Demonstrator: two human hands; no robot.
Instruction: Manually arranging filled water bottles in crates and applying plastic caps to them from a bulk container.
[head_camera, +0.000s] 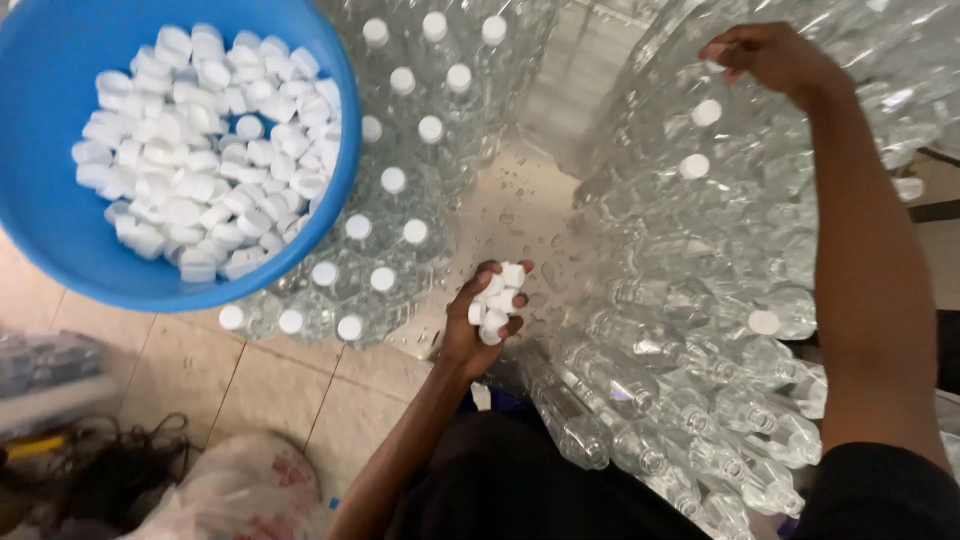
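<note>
Head view: left hand (487, 318) cups white caps (497, 300), fingers curled; right hand (770, 55) pinches one cap above clear bottles (690, 300). Loosely cupped caps could spill.

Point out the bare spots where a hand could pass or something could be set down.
Free: the wet tiled gap between the capped bottles and the uncapped bottles, above the left hand holding white caps; also the floor tiles below the blue basin. Crowded: everything under the right hand.
</note>
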